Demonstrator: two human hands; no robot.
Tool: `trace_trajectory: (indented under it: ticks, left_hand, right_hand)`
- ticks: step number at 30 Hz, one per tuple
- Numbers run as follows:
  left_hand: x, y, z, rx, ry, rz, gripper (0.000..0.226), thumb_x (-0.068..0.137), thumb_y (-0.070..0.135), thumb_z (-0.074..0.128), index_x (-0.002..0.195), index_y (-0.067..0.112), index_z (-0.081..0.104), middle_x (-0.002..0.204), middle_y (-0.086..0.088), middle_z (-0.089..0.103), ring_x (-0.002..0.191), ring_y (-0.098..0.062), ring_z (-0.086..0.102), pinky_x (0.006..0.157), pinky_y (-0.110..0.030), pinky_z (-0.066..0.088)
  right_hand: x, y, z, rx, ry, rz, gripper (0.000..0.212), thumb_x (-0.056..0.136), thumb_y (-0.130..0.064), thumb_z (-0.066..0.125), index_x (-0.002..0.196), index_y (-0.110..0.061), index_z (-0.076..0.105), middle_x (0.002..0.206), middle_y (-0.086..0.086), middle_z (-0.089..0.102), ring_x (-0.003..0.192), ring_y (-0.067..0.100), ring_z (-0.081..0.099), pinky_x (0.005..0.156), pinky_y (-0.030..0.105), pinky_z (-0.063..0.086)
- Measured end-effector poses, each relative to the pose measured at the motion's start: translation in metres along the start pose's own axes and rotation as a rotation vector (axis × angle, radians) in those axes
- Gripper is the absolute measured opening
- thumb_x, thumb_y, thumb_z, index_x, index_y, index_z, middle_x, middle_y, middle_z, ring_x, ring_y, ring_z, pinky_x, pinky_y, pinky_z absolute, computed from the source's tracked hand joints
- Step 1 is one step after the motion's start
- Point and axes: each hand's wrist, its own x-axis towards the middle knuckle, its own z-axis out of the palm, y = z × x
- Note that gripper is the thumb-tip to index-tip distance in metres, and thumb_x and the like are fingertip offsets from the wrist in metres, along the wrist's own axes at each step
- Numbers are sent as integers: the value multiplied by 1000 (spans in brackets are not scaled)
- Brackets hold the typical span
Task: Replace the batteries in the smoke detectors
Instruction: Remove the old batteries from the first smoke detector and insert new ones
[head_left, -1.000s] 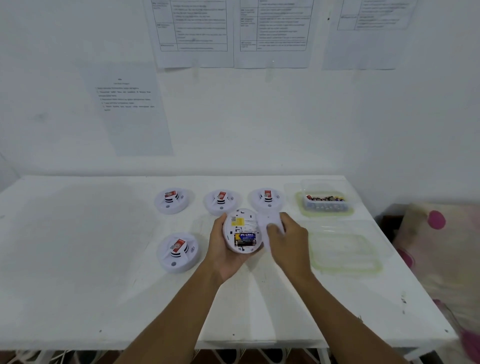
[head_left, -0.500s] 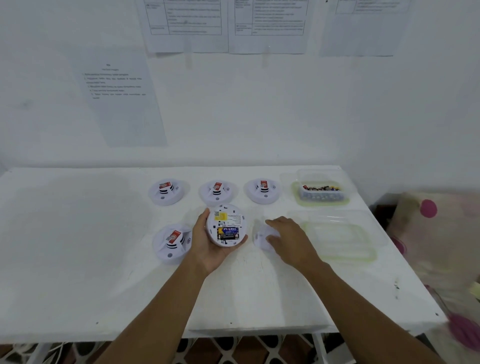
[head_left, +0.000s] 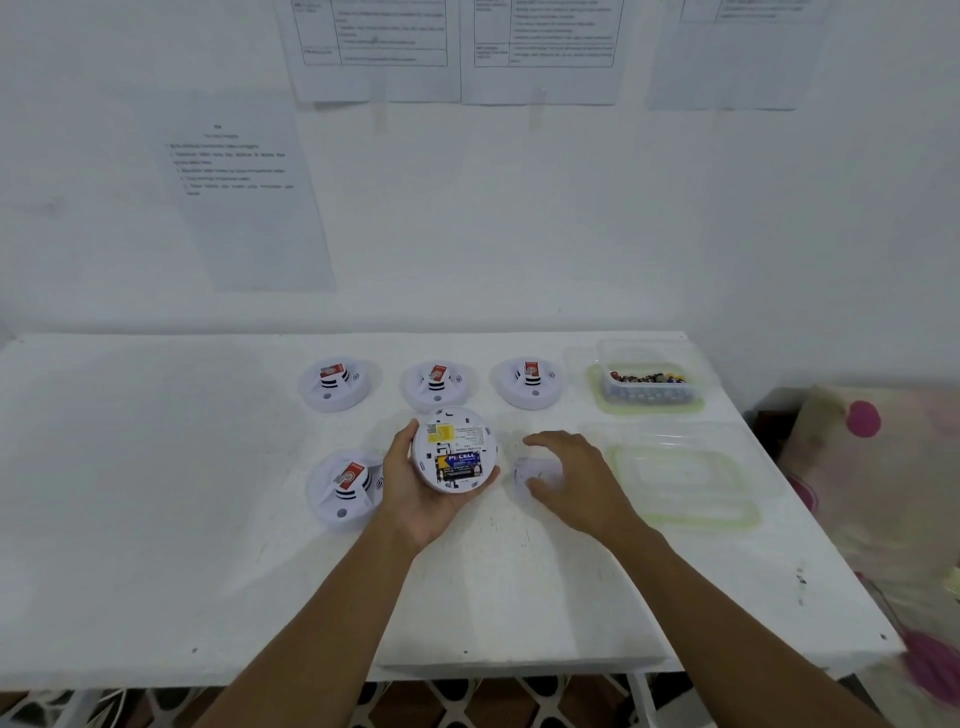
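An opened smoke detector (head_left: 455, 450) is held in the left hand (head_left: 423, 486), back side up, approx. centre of the white counter (head_left: 156, 519). The left fingers are curled round its rim: thumb on the left edge, remaining fingers under the lower right edge. Inside the exposed compartment a blue/black battery (head_left: 460, 462) is seated, w/ a yellow label just above it.

The right hand (head_left: 576, 480) is seen just right of the held detector, palm down, fingers spread wide and loosely curved, nothing gripped. Beneath its fingers (head_left: 540, 441) a small white cover piece (head_left: 530, 470) lies on the counter; whether the fingertips touch it cannot be told.

Four other detectors are set face up on the counter, each w/ a red tag on top: three in a row at the back, the back-left detector (head_left: 336, 385), the back-middle detector (head_left: 437, 385) and the back-right detector (head_left: 529, 382), plus a front-left detector (head_left: 347, 488) just beside the left hand.

At the back right a clear tub of batteries (head_left: 649, 387) is placed on a green-rimmed lid (head_left: 602, 402). Nearer the front, right of the right hand, a second clear container w/ green rim (head_left: 685, 483) is set down. Printed sheets (head_left: 244, 192) are taped to the wall behind.
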Motion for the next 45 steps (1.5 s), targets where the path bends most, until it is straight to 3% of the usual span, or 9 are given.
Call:
trace_trajectory:
  ticks: [5, 9, 15, 19, 25, 34, 39, 42, 45]
  left_hand:
    - [2, -3, 15, 12, -30, 23, 54, 93, 44, 45, 132, 9, 59, 130, -21, 60, 118, -37, 56, 95, -51, 49]
    - [2, -8, 30, 66, -18, 7, 49, 93, 45, 44, 114, 9, 70, 110, -14, 68, 98, -28, 67, 87, -38, 52]
    - [2, -9, 36, 127, -2, 13, 46, 90, 43, 47, 103, 8, 75, 102, -10, 71, 92, -23, 70, 88, -33, 50]
    - [2, -11, 40, 160, -7, 12, 45, 91, 43, 45, 100, 10, 75, 98, -9, 72, 88, -22, 71, 76, -32, 56]
    - [3, -13, 44, 166, -11, 10, 47, 90, 43, 47, 95, 8, 78, 95, -10, 73, 84, -22, 72, 70, -31, 60]
    - [7, -16, 39, 195, -5, 16, 47, 85, 46, 51, 97, 9, 76, 98, -10, 71, 90, -23, 69, 86, -33, 53]
    - [5, -11, 39, 166, -6, 5, 46, 88, 45, 51, 105, 9, 73, 102, -11, 70, 93, -25, 69, 89, -36, 52]
    - [4, -11, 42, 134, -6, -6, 47, 89, 45, 50, 110, 8, 71, 103, -11, 70, 91, -25, 68, 83, -35, 55]
    - [5, -14, 44, 65, -35, -27, 45, 91, 42, 49, 107, 6, 70, 96, -12, 70, 81, -24, 70, 62, -32, 59]
  right_hand:
    - [5, -51, -7, 168, 185, -172, 29, 78, -20, 72, 106, -20, 66, 95, -8, 59, 78, 5, 53, 66, 18, 43]
    - [9, -78, 0, 143, 195, -158, 21, 73, -24, 72, 92, -25, 63, 85, -12, 56, 76, 4, 52, 66, 25, 49]
    - [10, -82, 7, 94, 281, -117, 18, 63, -38, 62, 76, -26, 56, 73, -12, 54, 70, 5, 51, 59, 23, 45]
    - [10, -79, 4, 112, 360, -92, 11, 66, -20, 63, 69, -24, 54, 67, -10, 56, 62, 7, 52, 53, 29, 47]
    - [6, -77, 0, 138, 311, -101, 26, 59, -44, 59, 77, -25, 55, 76, -10, 55, 68, 8, 55, 57, 28, 49]
    - [5, -79, 3, 111, 323, -77, 25, 61, -39, 60, 77, -22, 52, 75, -9, 53, 70, 7, 52, 58, 24, 47]
    - [1, -69, 2, 88, 270, -216, 29, 77, -40, 60, 99, -22, 65, 96, -9, 56, 90, 7, 56, 73, 20, 50]
    - [1, -64, 2, 27, 229, -306, 29, 83, -37, 60, 106, -22, 68, 104, -5, 56, 99, 12, 55, 80, 21, 49]
    - [2, -63, -4, 12, 241, -359, 20, 86, -27, 62, 101, -17, 69, 100, -3, 60, 93, 14, 55, 77, 25, 49]
